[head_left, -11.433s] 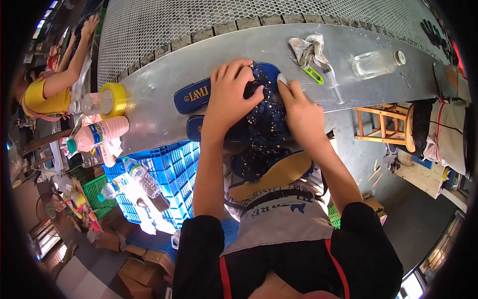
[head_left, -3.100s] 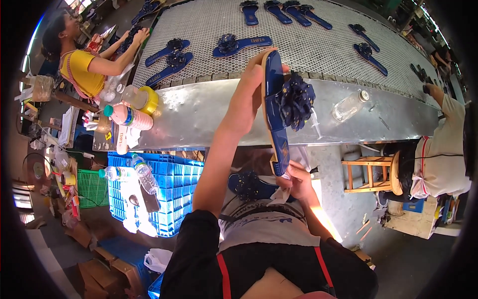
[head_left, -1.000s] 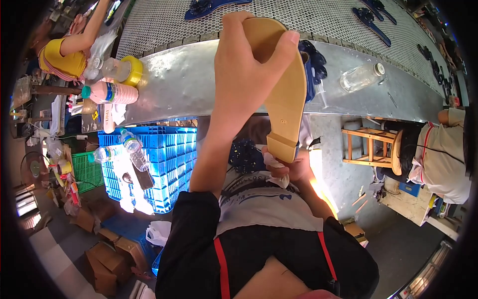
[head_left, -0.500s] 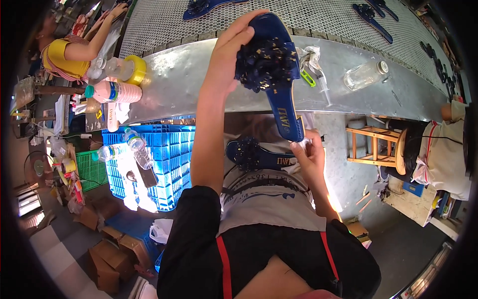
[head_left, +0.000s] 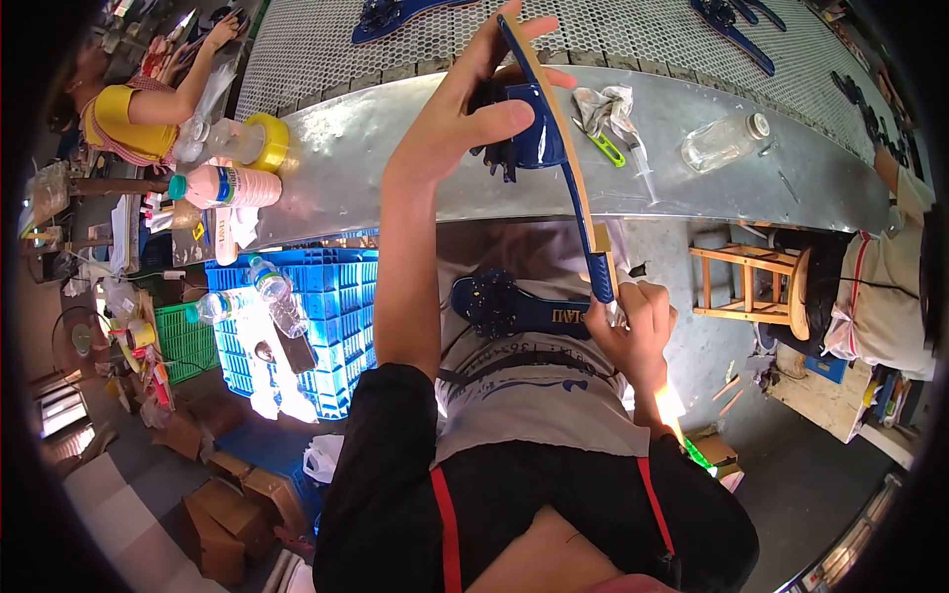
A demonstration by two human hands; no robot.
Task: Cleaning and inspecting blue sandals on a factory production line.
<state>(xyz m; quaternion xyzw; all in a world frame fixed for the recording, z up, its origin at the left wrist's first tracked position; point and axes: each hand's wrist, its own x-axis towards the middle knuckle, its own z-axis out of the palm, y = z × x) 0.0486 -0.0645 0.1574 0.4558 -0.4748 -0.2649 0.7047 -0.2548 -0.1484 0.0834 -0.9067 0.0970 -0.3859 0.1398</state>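
Observation:
My left hand [head_left: 450,124] grips a navy blue slide sandal [head_left: 550,133] at its front, thumb on the strap and fingers behind. The sandal is turned on edge, showing its tan sole side, with its heel pointing down toward me. A dark, ruffled flower ornament on the strap is partly covered by my hand. At the heel, the fingers of my right hand [head_left: 638,326] are pinched around a small whitish bit whose kind I cannot make out. Across my lap lies a matching sandal [head_left: 539,311] with a dark flower with gold flecks.
On the metal ledge [head_left: 336,148] are a pink bottle [head_left: 232,186], yellow tape [head_left: 267,141], a rag [head_left: 605,104], a green cutter [head_left: 606,148], a syringe [head_left: 643,170] and a glass jar [head_left: 725,141]. Beyond is a mesh conveyor [head_left: 613,35] with sandals. Blue crates [head_left: 341,296] stand left; a stool [head_left: 756,287] right.
The sandal has turned from showing its top to standing on edge, its sole side toward the right. My right hand has moved slightly down and right at the heel.

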